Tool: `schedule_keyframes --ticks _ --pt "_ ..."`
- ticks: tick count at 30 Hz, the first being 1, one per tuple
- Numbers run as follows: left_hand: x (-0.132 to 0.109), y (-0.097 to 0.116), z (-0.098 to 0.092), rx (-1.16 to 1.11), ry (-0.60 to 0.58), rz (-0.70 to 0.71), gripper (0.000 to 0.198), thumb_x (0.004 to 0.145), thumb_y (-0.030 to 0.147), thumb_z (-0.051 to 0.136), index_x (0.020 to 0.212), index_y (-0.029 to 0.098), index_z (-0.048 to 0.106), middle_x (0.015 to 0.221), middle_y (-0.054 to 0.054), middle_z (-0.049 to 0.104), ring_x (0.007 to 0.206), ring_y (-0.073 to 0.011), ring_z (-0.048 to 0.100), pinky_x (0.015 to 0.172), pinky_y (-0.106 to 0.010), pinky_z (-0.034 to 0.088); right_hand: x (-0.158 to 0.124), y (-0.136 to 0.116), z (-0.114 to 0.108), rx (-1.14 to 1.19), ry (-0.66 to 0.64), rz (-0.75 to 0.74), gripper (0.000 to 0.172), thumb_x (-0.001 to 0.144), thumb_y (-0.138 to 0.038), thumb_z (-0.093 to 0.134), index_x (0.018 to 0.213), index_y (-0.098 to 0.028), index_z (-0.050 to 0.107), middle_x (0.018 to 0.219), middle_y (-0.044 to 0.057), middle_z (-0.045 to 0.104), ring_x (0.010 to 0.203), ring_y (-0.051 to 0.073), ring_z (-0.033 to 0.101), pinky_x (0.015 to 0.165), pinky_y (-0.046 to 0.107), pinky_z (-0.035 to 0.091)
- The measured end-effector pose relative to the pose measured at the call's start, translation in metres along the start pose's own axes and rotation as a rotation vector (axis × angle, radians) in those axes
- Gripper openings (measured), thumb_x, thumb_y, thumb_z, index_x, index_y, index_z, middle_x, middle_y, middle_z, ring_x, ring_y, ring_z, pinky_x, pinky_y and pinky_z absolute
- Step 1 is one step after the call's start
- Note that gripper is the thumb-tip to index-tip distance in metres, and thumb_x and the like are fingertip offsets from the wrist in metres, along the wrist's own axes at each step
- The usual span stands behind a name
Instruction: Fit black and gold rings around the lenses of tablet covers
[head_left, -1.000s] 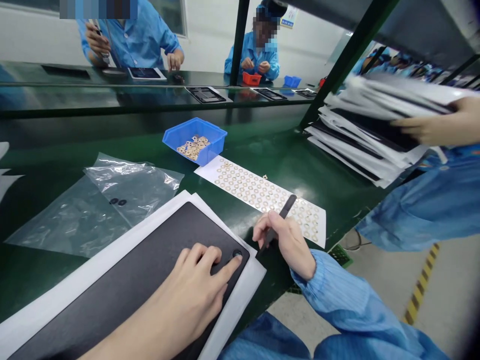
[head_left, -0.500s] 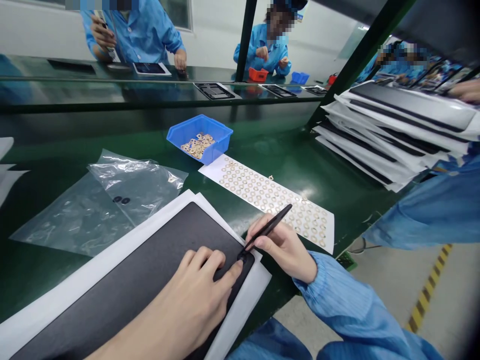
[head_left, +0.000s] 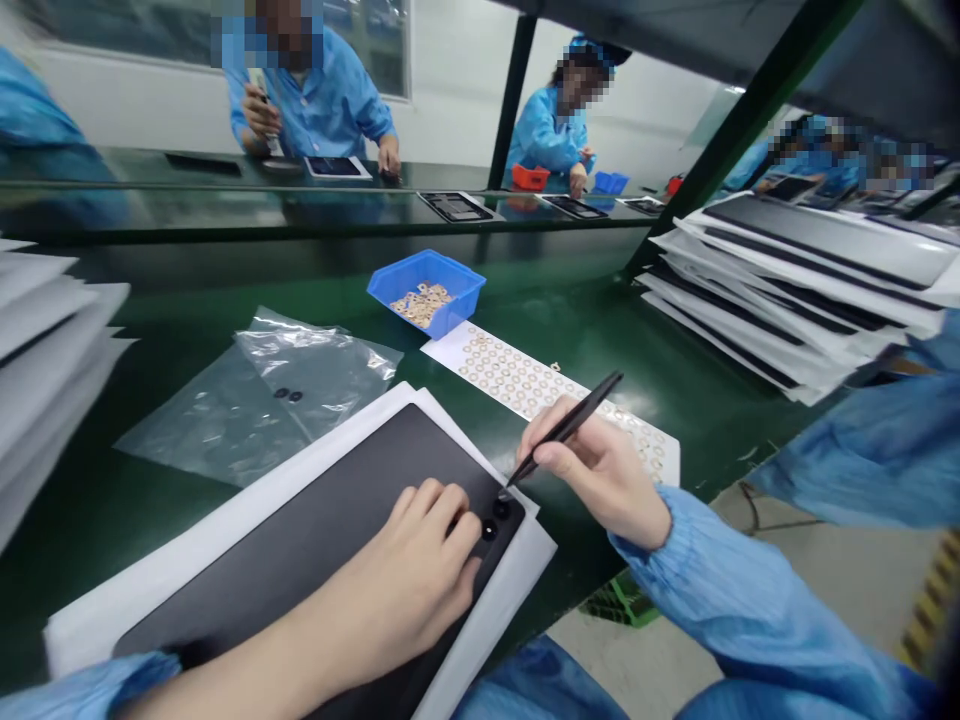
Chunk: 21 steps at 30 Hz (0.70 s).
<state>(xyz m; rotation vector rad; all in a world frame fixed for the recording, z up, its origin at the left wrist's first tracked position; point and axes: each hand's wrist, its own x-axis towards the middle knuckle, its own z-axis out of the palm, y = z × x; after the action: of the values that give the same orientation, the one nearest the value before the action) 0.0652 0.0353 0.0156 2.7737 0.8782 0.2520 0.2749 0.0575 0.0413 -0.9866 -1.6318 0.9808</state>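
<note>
My left hand (head_left: 401, 580) lies flat on the dark back of a tablet (head_left: 322, 530), its fingertips just beside two small black rings (head_left: 495, 520) at the tablet's corner. The tablet sits on a white sheet (head_left: 225, 560). My right hand (head_left: 604, 470) pinches slim black tweezers (head_left: 570, 425), their tips close above that corner and near the rings. Behind the hand lies a white backing sheet of gold-coloured ring stickers (head_left: 525, 385), partly hidden by my fingers.
A blue bin (head_left: 424, 292) of loose gold rings stands on the green bench (head_left: 142, 530). A plastic bag (head_left: 255, 415) holds two small black rings. Stacks of white-wrapped tablets (head_left: 795, 300) lie at right, more sheets (head_left: 37, 370) at left. Co-workers sit across the bench.
The view has swung right and the left stack has come in. My right hand has lifted the tweezers from the tablet corner. Two rings now show there. The hand at the right stack has gone.
</note>
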Motion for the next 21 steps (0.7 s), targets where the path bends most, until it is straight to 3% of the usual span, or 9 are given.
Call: schedule_keyframes --ticks 4,9,13,17,21 --pt "-0.004 0.003 -0.004 0.095 0.025 0.037 0.012 0.090 0.021 0.039 0.091 0.016 0.050 0.094 -0.008 0.049 0.086 -0.0231 0.045 0.075 -0.038 0.043 0.055 -0.017 0.037 -0.016 -0.139 -0.059 0.016 0.080 -0.030 0.062 0.075 -0.016 0.056 0.069 0.001 0.059 0.061 0.015 0.063 0.060 0.028 0.052" --pt "-0.027 -0.006 -0.013 0.179 0.050 0.001 0.011 0.089 0.023 0.043 0.092 0.016 0.051 0.095 -0.007 0.051 0.085 -0.0214 0.046 0.075 -0.034 0.043 0.126 -0.003 0.132 -0.023 -0.347 -0.082 0.012 0.079 -0.023 0.062 0.073 -0.017 0.052 0.061 -0.001 0.060 0.058 0.016 0.065 0.058 0.026 0.051" --pt "-0.047 -0.022 -0.018 0.170 0.119 -0.104 0.012 0.088 0.023 0.045 0.096 0.016 0.051 0.101 -0.007 0.051 0.091 -0.0210 0.047 0.081 -0.035 0.043 0.155 0.018 0.193 -0.154 -0.432 -0.161 0.010 0.082 -0.021 0.057 0.075 -0.016 0.053 0.061 0.000 0.060 0.061 0.015 0.063 0.061 0.025 0.049" --pt "-0.052 -0.031 -0.018 0.138 0.166 -0.129 0.012 0.087 0.023 0.047 0.096 0.017 0.052 0.100 -0.006 0.051 0.093 -0.0203 0.047 0.085 -0.034 0.042 0.164 0.028 0.214 -0.271 -0.441 -0.258 0.009 0.080 -0.015 0.058 0.073 -0.016 0.053 0.064 0.000 0.059 0.062 0.014 0.058 0.067 0.026 0.045" --pt "-0.048 -0.040 -0.019 0.154 0.197 -0.145 0.010 0.086 0.022 0.047 0.093 0.016 0.053 0.098 -0.006 0.052 0.092 -0.0204 0.047 0.083 -0.033 0.043 0.166 0.017 0.200 -0.336 -0.429 -0.283 0.006 0.079 -0.017 0.058 0.075 -0.016 0.055 0.069 0.000 0.059 0.065 0.013 0.054 0.068 0.026 0.042"
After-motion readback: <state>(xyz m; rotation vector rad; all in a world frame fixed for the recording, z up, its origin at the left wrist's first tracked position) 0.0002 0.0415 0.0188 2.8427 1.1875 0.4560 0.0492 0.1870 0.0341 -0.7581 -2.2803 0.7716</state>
